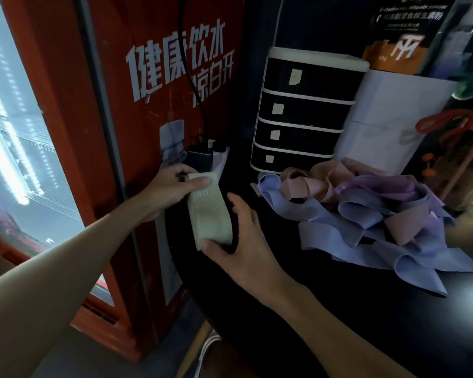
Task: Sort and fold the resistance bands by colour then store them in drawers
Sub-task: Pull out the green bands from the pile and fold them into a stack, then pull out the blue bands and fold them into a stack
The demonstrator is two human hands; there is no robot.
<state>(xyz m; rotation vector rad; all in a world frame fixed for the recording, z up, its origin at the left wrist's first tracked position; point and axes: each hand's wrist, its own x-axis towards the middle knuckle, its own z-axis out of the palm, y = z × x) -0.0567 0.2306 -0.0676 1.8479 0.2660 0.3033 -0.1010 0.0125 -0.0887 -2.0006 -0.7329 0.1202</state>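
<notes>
- Green band [209, 214] is centre-left of the frame at the table [339, 309] edge. Its long axis runs near top-to-bottom, tilted slightly down-right.
- Left hand [170, 189] pinches the upper end, thumb on top.
- Right hand [241, 241] grips the lower end, thumb at the bottom corner, fingers curled along the right edge.
- Band spans between the hands; neither is free.
- Drawers [303, 113] sit up-right of the band and look closed. The right hand is nearer them.
- Pile [366, 211] of blue, pink and purple bands lies right of the right hand, apart.
- Likely step: fold end to end, upper end brought down the axis.
</notes>
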